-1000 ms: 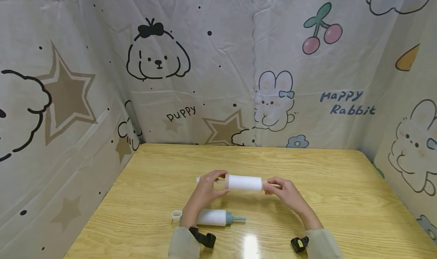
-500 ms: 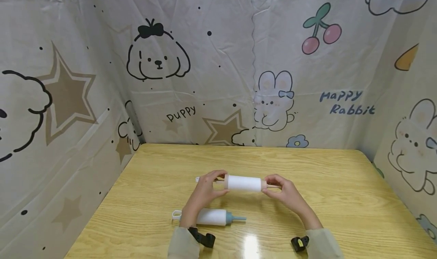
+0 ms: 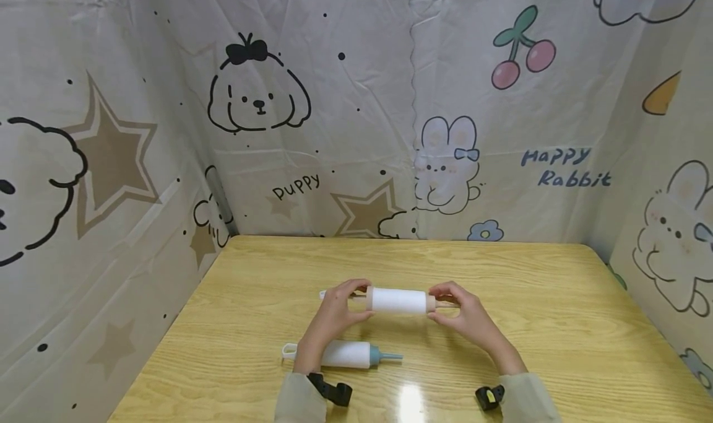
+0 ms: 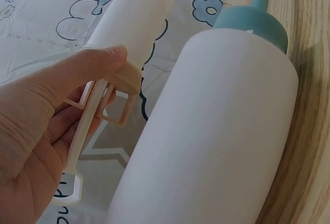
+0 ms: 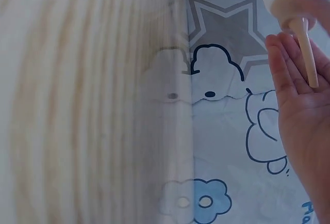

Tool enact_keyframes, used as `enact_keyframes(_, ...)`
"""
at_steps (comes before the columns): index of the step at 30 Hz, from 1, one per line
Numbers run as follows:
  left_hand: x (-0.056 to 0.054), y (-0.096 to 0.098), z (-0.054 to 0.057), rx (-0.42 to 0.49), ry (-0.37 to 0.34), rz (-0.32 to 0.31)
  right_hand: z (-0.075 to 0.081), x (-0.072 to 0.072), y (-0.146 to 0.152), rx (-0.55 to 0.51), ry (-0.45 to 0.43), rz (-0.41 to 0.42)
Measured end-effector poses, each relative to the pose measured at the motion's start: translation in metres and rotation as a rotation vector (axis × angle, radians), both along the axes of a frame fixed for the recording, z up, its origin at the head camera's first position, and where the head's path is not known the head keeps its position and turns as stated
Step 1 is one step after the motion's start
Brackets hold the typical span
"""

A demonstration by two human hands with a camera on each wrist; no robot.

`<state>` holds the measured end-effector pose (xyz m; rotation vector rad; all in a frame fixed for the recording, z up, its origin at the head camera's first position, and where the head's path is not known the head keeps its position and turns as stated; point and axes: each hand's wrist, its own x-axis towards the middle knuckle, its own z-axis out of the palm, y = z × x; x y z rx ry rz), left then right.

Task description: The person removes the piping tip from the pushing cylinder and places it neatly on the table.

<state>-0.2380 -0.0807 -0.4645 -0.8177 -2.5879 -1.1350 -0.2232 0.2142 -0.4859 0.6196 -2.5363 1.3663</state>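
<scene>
A white syringe (image 3: 398, 300) with peach end caps lies level between both hands. My left hand (image 3: 334, 310) grips its plunger end, thumb on the cap; the left wrist view shows the plunger rod (image 4: 85, 131) with a ring handle and finger loops below. At the other end my right hand (image 3: 472, 319) pinches the peach nozzle cap (image 5: 286, 8), thumb on one side and fingers on the other, with the long nozzle (image 5: 307, 53) along the palm. Closer to the person, a second white syringe (image 3: 352, 354) with a teal cap lies on the table, partly hidden behind the left forearm.
The wooden table (image 3: 529, 287) has a rounded far edge. Printed fabric (image 3: 356, 101) hangs at the back and both sides. Black wrist cameras sit on the left wrist (image 3: 334, 391) and right wrist (image 3: 489, 398).
My right hand's fingers have shifted from the nozzle area onto the cap, spreading around it, so more of the peach cap shows. The left hand and the teal-capped syringe stay put.
</scene>
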Motion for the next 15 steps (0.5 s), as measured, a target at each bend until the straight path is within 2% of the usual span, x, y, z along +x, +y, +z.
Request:
enact_keyframes(5,0.0001,-0.0014,-0.0002,0.016,-0.009,-0.009,-0.0007,-0.0018,0.0005,-0.075,-0.189,-0.057)
enact_keyframes(8,0.0004,-0.0022,-0.0004,0.025,-0.013,-0.016,-0.0019,-0.0022,-0.0002,-0.078,-0.229,-0.061)
enact_keyframes(15,0.0014,-0.0018,0.0003,0.026,-0.022,-0.011,-0.0003,-0.0004,-0.0019,-0.133,-0.293,0.012)
